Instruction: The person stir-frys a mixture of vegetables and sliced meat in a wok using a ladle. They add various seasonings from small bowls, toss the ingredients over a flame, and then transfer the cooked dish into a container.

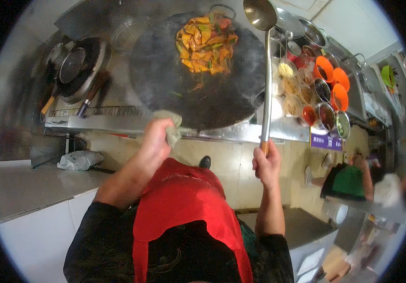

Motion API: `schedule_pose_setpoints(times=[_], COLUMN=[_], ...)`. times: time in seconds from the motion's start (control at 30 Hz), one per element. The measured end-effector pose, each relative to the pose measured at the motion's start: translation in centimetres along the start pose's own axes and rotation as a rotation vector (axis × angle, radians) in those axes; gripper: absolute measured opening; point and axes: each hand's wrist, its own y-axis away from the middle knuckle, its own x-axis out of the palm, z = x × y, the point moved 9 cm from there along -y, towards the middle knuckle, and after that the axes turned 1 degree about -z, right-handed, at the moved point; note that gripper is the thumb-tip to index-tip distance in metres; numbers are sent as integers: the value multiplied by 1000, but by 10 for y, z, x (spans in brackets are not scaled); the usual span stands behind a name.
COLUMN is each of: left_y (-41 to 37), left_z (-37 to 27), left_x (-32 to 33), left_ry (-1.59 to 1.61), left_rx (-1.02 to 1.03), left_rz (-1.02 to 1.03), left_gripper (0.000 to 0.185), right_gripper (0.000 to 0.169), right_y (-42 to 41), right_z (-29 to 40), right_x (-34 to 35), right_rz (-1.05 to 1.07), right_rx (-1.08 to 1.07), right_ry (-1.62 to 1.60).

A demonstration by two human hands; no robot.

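A large dark wok (189, 99) stands before me, with sliced orange and green vegetables (204, 46) gathered against its far side. My left hand (157, 136) grips a folded pale cloth (169, 129) at the wok's near left edge. Whether the cloth wraps a handle or the rim is hard to tell. My right hand (267, 161) is closed around the wooden grip of a long-handled metal ladle (268, 88). The ladle's bowl points away from me, beyond the wok's right side, and looks to hold no food.
Seasoning containers (291, 86) and orange bowls (339, 97) crowd the counter on the right. A second wok (89, 74) with a strainer (72, 65) rests on the left. A white plastic bag (79, 160) lies on a lower surface. Another person (348, 180) is at the far right.
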Motion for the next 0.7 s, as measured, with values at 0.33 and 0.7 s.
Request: schedule_pose_setpoints(times=[0.33,0.7], left_y=[-19,101], left_z=[-21,121], left_x=[99,56], left_ry=[-112,-291], left_rx=[-108,-487], left_rz=[242,614], left_gripper=[18,11], right_gripper=[25,34], right_y=[130,348], right_z=[-22,-57], right_x=[28,45], right_rz=[-282,-741], right_rx=[-42,3], right_ry=[-87,-76])
